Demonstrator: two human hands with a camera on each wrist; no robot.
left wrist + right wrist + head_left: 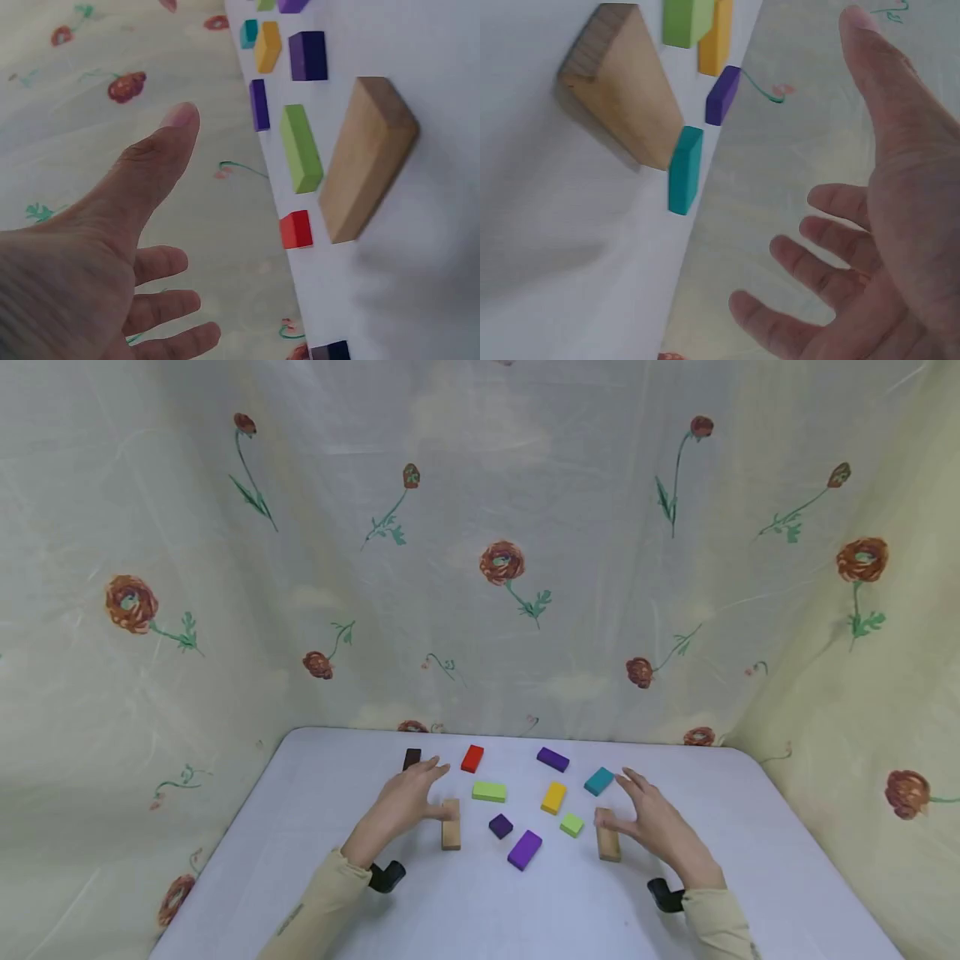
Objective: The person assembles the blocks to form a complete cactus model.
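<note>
With both hands spread wide and holding nothing, left hand sits beside the left wooden block, right hand beside the right wooden block. Likely placement/release step; any regrasp needs fingers closing.

Beige long sleeves on both arms; black camera mount at each wrist; bare hands.

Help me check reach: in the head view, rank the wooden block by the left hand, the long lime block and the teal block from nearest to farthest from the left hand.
1. Wooden block, right beside the left hand.
2. Long lime block, centre.
3. Teal block, far side, near the right hand.
</note>
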